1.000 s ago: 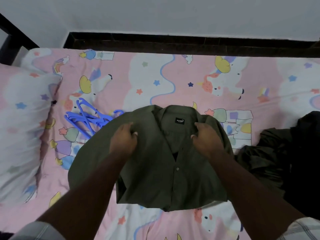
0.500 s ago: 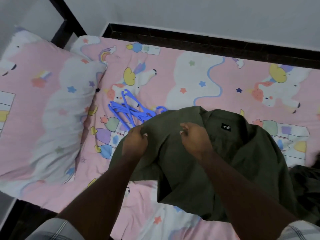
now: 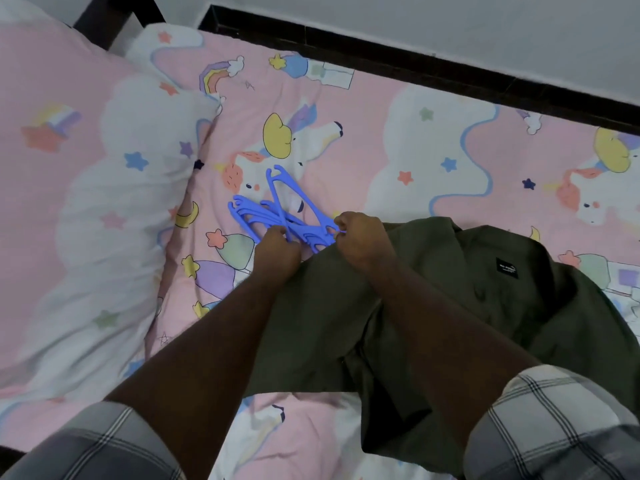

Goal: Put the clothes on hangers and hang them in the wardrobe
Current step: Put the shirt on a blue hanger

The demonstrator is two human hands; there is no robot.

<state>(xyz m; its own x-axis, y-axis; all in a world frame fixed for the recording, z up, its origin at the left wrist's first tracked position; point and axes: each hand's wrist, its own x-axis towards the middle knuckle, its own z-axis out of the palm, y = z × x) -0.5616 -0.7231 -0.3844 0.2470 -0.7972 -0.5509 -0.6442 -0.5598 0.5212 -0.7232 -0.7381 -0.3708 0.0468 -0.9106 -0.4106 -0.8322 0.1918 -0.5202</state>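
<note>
I see 1 olive shirt (image 3: 450, 306) | blue hangers (image 3: 277, 216), count unclear | left hand (image 3: 277, 251), right hand (image 3: 360, 240): 2 pinching hangers

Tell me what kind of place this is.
Likely a bedroom: a bed with a pink cartoon-print sheet, a matching pillow at its head, and a dark frame against a plain wall. Both hands work at blue hangers beside an olive shirt.
</note>
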